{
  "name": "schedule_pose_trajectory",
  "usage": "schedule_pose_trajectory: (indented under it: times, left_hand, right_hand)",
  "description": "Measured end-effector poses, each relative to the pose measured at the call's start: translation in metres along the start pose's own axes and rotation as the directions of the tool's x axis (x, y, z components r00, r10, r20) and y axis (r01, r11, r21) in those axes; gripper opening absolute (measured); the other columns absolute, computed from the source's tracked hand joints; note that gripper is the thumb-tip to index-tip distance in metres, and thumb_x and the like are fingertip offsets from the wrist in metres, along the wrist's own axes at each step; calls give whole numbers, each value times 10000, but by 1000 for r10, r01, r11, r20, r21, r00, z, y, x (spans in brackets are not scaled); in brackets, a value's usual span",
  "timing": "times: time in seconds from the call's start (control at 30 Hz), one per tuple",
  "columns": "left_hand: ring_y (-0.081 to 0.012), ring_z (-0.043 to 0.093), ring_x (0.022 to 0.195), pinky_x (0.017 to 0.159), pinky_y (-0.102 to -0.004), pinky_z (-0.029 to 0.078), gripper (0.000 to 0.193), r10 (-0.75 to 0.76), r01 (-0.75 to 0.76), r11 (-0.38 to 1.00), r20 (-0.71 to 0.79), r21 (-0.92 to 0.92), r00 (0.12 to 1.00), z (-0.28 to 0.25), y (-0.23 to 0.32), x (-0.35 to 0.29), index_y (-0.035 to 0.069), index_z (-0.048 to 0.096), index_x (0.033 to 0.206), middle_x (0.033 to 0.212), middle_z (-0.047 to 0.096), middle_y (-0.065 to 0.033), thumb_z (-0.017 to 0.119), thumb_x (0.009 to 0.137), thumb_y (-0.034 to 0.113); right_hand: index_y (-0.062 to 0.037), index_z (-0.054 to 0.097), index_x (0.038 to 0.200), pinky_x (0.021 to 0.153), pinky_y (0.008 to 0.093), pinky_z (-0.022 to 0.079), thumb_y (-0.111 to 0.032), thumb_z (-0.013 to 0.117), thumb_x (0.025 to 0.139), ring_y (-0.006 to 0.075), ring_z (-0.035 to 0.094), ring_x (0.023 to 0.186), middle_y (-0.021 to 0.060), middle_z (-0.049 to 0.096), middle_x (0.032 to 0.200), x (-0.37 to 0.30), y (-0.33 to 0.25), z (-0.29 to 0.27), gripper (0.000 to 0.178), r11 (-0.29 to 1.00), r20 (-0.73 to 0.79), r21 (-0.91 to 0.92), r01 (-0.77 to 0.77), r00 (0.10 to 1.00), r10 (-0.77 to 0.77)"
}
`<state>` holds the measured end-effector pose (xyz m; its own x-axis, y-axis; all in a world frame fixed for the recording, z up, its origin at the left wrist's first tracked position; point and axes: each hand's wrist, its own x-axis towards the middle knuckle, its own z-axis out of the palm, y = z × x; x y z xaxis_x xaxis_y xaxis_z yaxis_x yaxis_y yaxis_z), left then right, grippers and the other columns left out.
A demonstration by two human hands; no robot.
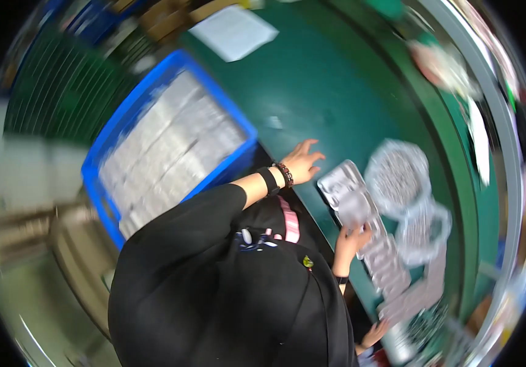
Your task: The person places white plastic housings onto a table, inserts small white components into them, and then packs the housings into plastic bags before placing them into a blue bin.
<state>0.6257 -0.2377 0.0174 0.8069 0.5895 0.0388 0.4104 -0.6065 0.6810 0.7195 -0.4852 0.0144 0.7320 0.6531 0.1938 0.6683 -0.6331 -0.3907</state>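
Clear blister tray (pixel 349 194), lying on green table (pixel 312 92) right of blue crate (pixel 125 119), is best lifted level while left hand (pixel 301 161) is kept splayed open; right hand (pixel 351 240) is curled at its near edge, grip not discernible.

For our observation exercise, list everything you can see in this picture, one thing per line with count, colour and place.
table: one, green, centre and right
crate: one, blue, left of table, filled with silvery packs
paper: one, white, far end of table
clear trays: a row, silvery, along near table edge
bags: two, clear with grey contents, right of trays
other hand: one, bottom edge, near trays
left hand: open, flat on table, beaded bracelet and black band at wrist
right hand: on a tray
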Motion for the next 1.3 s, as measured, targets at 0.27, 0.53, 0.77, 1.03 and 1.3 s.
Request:
schedule_pose_trajectory:
  times: [0.27,0.53,0.77,1.03,1.3]
  left_hand:
    - [-326,488,960,810,-408,406,262,-469,588,793,-455,161,757,-239,-215,-277,74,566,953,982,541,-159,595,701,141]
    - [-275,468,1035,848,-406,396,260,-923,905,125,-287,407,256,-275,-325,-544,130,534,1029,1059,526,-75,507,771,130]
    - [-242,532,923,819,-408,395,270,-926,881,241,-176,406,335,-291,-343,-521,195,563,1024,987,552,-31,480,789,91]
    - [-236,559,821,671,-323,431,230,-416,563,759,-421,327,806,-364,-293,-278,155,604,942,869,588,-45,513,753,60]
    - [-187,558,763,593,-307,427,258,565,-519,780,-37,349,824,-200,-97,53,176,623,903,826,588,-7,538,686,66]
  right_hand:
    - [-69,548,972,850,441,330,-99,610,709,367,394,997,190,401,1112,-5,-157,57,272,893,262,55,447,856,-445]
    - [-93,531,1001,842,426,352,-102,613,720,355,402,991,166,409,1098,12,-371,121,294,650,328,217,728,572,-751]
    - [-100,538,1004,792,397,398,-130,619,709,310,442,953,112,455,1051,53,-403,132,307,602,371,185,777,512,-775]
    - [-102,528,1039,733,392,429,-172,585,752,313,505,888,124,523,928,100,-312,100,301,812,501,20,583,697,-512]
    - [-109,523,1040,713,390,435,-214,574,759,302,526,865,115,537,917,112,-142,20,305,985,376,-13,174,914,-156]
